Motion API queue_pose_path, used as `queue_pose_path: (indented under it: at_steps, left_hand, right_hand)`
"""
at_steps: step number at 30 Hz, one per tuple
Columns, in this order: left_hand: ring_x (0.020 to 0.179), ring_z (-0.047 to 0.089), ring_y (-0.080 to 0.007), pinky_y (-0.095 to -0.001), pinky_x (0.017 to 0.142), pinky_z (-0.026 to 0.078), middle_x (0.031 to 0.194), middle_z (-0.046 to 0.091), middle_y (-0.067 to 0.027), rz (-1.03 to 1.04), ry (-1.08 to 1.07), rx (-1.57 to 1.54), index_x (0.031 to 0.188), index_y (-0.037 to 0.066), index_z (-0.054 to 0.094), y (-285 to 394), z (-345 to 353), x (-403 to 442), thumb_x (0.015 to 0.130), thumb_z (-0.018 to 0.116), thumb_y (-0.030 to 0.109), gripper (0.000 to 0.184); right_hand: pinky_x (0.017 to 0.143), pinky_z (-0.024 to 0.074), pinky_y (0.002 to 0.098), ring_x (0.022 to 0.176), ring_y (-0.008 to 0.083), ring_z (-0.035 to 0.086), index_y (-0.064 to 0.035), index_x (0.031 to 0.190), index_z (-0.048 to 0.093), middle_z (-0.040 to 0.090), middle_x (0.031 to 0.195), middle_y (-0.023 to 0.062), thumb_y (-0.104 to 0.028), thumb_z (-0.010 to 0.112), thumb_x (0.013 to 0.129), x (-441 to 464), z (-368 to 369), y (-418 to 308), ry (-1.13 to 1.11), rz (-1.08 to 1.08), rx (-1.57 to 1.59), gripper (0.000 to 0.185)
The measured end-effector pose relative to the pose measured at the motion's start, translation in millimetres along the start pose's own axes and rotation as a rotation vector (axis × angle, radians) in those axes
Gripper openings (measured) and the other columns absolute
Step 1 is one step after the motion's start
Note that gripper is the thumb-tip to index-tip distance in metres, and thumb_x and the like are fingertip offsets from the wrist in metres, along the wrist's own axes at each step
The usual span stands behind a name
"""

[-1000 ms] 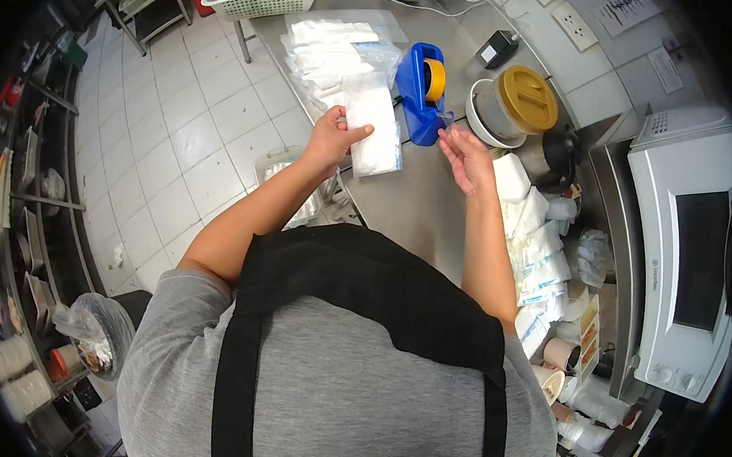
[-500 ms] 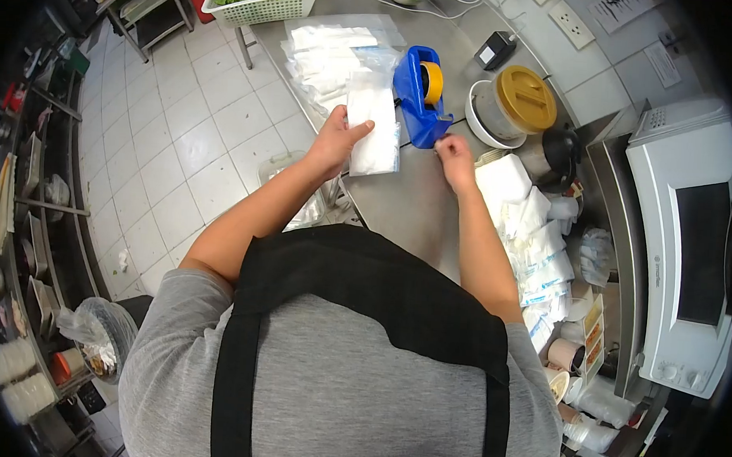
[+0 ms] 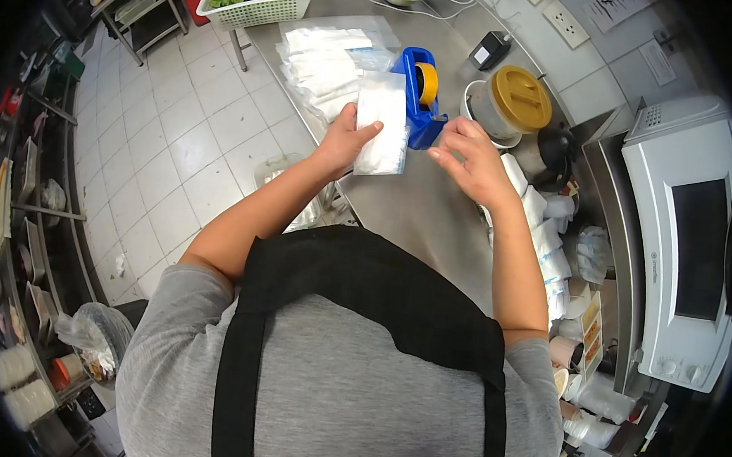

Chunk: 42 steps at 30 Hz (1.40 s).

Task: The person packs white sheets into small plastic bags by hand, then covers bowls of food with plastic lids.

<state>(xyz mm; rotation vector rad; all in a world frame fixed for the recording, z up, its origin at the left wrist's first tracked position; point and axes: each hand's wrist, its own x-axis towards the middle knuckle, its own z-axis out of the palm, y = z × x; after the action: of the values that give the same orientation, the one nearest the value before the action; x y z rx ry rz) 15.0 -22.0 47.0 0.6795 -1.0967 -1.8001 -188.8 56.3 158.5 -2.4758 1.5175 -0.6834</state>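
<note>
My left hand [image 3: 345,145] grips a flat white packet in a clear plastic bag [image 3: 381,122], thumb on top and fingers underneath. A blue tape dispenser [image 3: 422,128] with a yellow-cored roll [image 3: 426,83] stands just beyond it on the steel counter [image 3: 408,206]. At the dispenser's cutting end is my right hand [image 3: 471,161], its fingers bent and the thumb apart from them. I make out no tape in that hand. More white bagged packets [image 3: 323,71] lie in an overlapping pile left of the dispenser.
White packets [image 3: 540,229] are heaped along the right, partly behind my right forearm. A yellow-lidded tub [image 3: 519,100] in a white bowl and a dark pot [image 3: 556,154] stand near the wall. A basket of greens [image 3: 257,12] is at the far left, a microwave [image 3: 684,245] at the right.
My right hand has lifted and turned at the dispenser's front, and its pinched fingers have spread. My left hand and its packet have shifted slightly right.
</note>
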Motion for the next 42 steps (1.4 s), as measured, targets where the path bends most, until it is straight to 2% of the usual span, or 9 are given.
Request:
queue_pose_path:
  at_steps: [5,8,14,21,24,28,32,35,42]
  left_hand:
    - [0.101,0.054,-0.0147,-0.0300,0.088,0.046,0.112,0.054,-0.0097,0.054,-0.003,0.069,0.120,-0.001,0.039,-1,6,0,0.090,0.056,0.008,0.035]
    - [0.099,0.054,-0.0140,-0.0293,0.085,0.046,0.110,0.055,-0.0093,0.062,0.004,0.011,0.119,-0.001,0.041,-3,12,-4,0.090,0.056,0.008,0.033]
    - [0.098,0.054,-0.0146,-0.0294,0.085,0.046,0.109,0.055,-0.0097,0.073,0.018,0.033,0.119,-0.001,0.041,-5,6,-10,0.090,0.056,0.007,0.033]
    - [0.097,0.055,-0.0157,-0.0296,0.084,0.047,0.107,0.057,-0.0111,0.031,0.202,0.062,0.114,-0.001,0.042,-18,-3,-4,0.089,0.057,0.007,0.030]
    - [0.098,0.055,-0.0160,-0.0299,0.084,0.047,0.107,0.057,-0.0109,0.041,0.201,0.052,0.114,0.000,0.043,-19,3,-4,0.089,0.056,0.007,0.029]
    - [0.098,0.055,-0.0151,-0.0303,0.084,0.047,0.108,0.057,-0.0094,0.082,0.140,0.024,0.117,0.001,0.042,-13,15,-10,0.090,0.056,0.007,0.031]
    - [0.104,0.053,-0.0147,-0.0313,0.089,0.045,0.115,0.055,-0.0078,0.031,-0.035,-0.017,0.126,0.004,0.040,-7,6,-11,0.091,0.054,0.010,0.038]
    - [0.106,0.052,-0.0145,-0.0318,0.091,0.044,0.118,0.054,-0.0064,0.013,-0.111,-0.058,0.129,0.006,0.039,0,1,-14,0.093,0.054,0.012,0.040]
    - [0.109,0.052,-0.0155,-0.0332,0.093,0.043,0.121,0.053,-0.0066,0.062,-0.175,0.043,0.129,0.008,0.041,-3,5,-12,0.092,0.055,0.016,0.040]
  right_hand:
    - [0.076,0.0412,0.0359,0.086,0.0262,0.052,-0.0047,0.066,0.052,0.052,0.082,0.0080,-0.032,0.067,0.079,16,23,-2,-0.003,0.002,-0.043,0.034]
    - [0.073,0.0371,0.0364,0.083,0.0240,0.052,-0.0104,0.062,0.052,0.053,0.080,0.0048,-0.045,0.068,0.075,23,51,17,-0.010,0.154,-0.253,0.041]
    - [0.074,0.0403,0.0377,0.082,0.0240,0.054,-0.0083,0.063,0.053,0.056,0.082,0.0060,-0.051,0.072,0.071,26,62,26,-0.066,0.364,-0.155,0.047]
    - [0.059,0.0471,0.0313,0.061,0.0207,0.057,-0.0023,0.078,0.061,0.060,0.074,0.0091,-0.018,0.073,0.075,6,59,18,0.370,0.501,0.144,0.021]
    - [0.059,0.0481,0.0300,0.061,0.0191,0.058,-0.0029,0.085,0.065,0.062,0.075,0.0099,-0.015,0.072,0.075,1,74,-13,0.411,0.421,0.231,0.017]
    - [0.062,0.0487,0.0267,0.065,0.0147,0.059,-0.0006,0.088,0.066,0.066,0.082,0.0070,-0.016,0.072,0.076,1,103,-4,0.369,0.574,0.359,0.020]
    - [0.064,0.0462,0.0236,0.070,0.0084,0.057,-0.0041,0.098,0.064,0.065,0.085,0.0007,-0.016,0.072,0.079,-3,107,15,0.243,0.779,1.277,0.023]
    - [0.064,0.0434,0.0209,0.071,0.0064,0.057,-0.0055,0.101,0.063,0.066,0.085,-0.0006,-0.014,0.072,0.079,-7,100,16,0.160,0.796,1.506,0.025]
    - [0.064,0.0439,0.0236,0.076,0.0079,0.058,-0.0062,0.088,0.064,0.065,0.084,-0.0010,-0.010,0.072,0.077,-12,93,13,0.212,0.684,1.167,0.014]
